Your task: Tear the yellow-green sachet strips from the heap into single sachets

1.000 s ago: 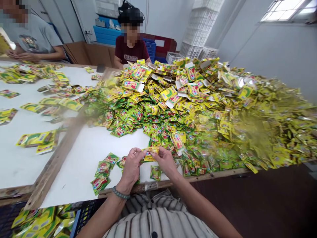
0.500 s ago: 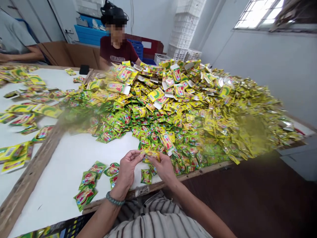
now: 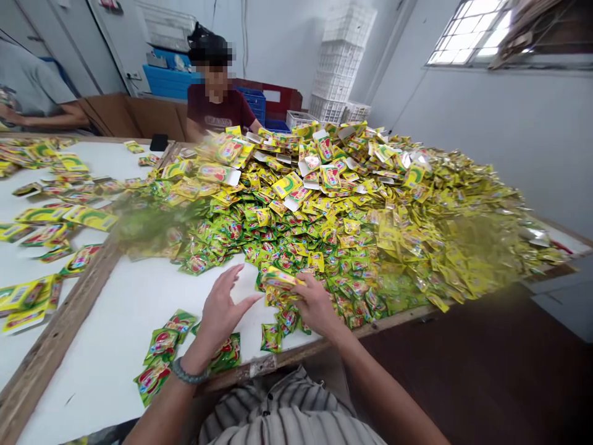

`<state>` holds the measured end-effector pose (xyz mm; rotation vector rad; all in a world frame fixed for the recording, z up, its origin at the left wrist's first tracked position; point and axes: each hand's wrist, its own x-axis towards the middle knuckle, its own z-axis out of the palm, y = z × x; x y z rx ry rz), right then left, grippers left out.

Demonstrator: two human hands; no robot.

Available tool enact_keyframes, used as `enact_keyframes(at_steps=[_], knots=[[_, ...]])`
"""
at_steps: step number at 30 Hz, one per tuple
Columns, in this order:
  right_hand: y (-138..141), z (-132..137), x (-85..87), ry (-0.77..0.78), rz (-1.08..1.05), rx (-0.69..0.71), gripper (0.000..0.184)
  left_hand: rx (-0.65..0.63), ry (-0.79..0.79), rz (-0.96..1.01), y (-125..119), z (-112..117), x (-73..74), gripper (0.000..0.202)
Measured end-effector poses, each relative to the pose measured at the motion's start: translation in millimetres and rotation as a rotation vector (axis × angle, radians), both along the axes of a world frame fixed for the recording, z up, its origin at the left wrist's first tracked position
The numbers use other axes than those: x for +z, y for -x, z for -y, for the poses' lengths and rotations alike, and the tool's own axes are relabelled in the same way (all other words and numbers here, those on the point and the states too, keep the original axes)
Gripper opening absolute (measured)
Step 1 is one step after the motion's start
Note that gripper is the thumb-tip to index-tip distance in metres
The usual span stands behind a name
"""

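Note:
My right hand (image 3: 318, 304) grips a small yellow carton (image 3: 279, 278) between thumb and fingers, above the near edge of the pile. To its left, my left hand (image 3: 221, 314) is open over the white table, thumb and fingers spread, with nothing in it. A few green sachets (image 3: 160, 346) lie left of my left wrist, and others are partly hidden behind it. One green sachet (image 3: 270, 337) rests by the table's front edge, between my hands. Beyond them spreads a large heap of green and yellow sachets (image 3: 278, 228).
Open yellow cartons (image 3: 324, 145) top the heap. A wooden strip (image 3: 60, 334) divides the table; flat yellow cartons (image 3: 32, 290) lie left of it. A co-worker in a dark red shirt (image 3: 217, 114) sits opposite, another person at far left. White crates (image 3: 340, 68) are stacked behind.
My left hand has let go of the carton, opened and moved left. The right hand keeps the carton and has lifted it slightly away. The carton that lay on the near pile no longer shows there.

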<state>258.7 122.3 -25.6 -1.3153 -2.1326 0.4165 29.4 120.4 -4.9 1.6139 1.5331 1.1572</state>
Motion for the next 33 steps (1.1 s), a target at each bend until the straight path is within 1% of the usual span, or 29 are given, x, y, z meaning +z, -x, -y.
enact_keyframes(at_steps=[1, 2, 3, 4, 5, 6, 7, 8, 10, 11, 12, 14, 16, 18, 20, 22, 25, 29, 31, 33], knots=[[7, 2, 4.8, -0.017, 0.031, 0.088, 0.036, -0.1, -0.071, -0.114, 5, -1, 7.1, 0.063], [13, 4, 10.1, -0.021, 0.049, 0.164, 0.04, -0.211, -0.096, -0.192, 9, -2, 13.6, 0.055], [18, 5, 15.5, -0.015, 0.045, 0.219, 0.042, -0.308, -0.069, -0.236, 12, -2, 18.6, 0.045], [21, 5, 20.6, -0.002, 0.01, 0.246, 0.04, -0.367, -0.001, -0.25, 14, -2, 21.6, 0.036], [23, 4, 25.1, 0.018, -0.059, 0.237, 0.034, -0.379, 0.083, -0.233, 16, -2, 22.2, 0.031], [23, 3, 28.9, 0.049, -0.155, 0.194, 0.025, -0.35, 0.161, -0.18, 16, 0, 20.5, 0.029], [22, 2, 31.8, 0.095, -0.273, 0.123, 0.017, -0.295, 0.224, -0.092, 17, 1, 16.7, 0.03], [20, 0, 33.9, 0.157, -0.403, 0.034, 0.012, -0.233, 0.274, 0.02, 17, 3, 11.4, 0.033], [17, -4, 35.8, 0.304, -0.635, -0.13, 0.019, -0.137, 0.337, 0.265, 15, 8, -0.7, 0.038], [16, -6, 36.0, 0.367, -0.716, -0.179, 0.024, -0.115, 0.36, 0.367, 14, 10, -6.2, 0.04], [16, -8, 35.8, 0.414, -0.772, -0.203, 0.027, -0.104, 0.377, 0.44, 13, 13, -10.7, 0.041], [19, -11, 35.1, 0.468, -0.841, -0.196, 0.029, -0.105, 0.382, 0.505, 12, 16, -16.2, 0.04], [23, -15, 34.4, 0.491, -0.91, -0.181, 0.03, -0.118, 0.373, 0.505, 11, 18, -17.9, 0.038], [27, -18, 33.6, 0.478, -0.969, -0.179, 0.031, -0.115, 0.363, 0.496, 11, 19, -17.8, 0.036], [28, -21, 32.5, 0.452, -0.945, -0.155, 0.03, -0.097, 0.356, 0.518, 11, 20, -17.2, 0.036], [27, -23, 31.3, 0.473, -0.862, -0.109, 0.026, -0.071, 0.36, 0.587, 10, 21, -16.7, 0.035], [22, -24, 31.8, 0.587, -0.763, -0.043, 0.024, -0.071, 0.391, 0.677, 8, 23, -16.9, 0.034], [17, -24, 37.6, 0.759, -0.703, 0.054, 0.027, -0.103, 0.404, 0.694, 3, 26, -18.8, 0.032], [17, -24, 40.0, 0.767, -0.689, 0.061, 0.03, -0.099, 0.405, 0.707, 0, 27, -19.5, 0.033], [18, -23, 40.6, 0.732, -0.656, 0.042, 0.031, -0.09, 0.409, 0.727, -2, 29, -19.5, 0.033]])
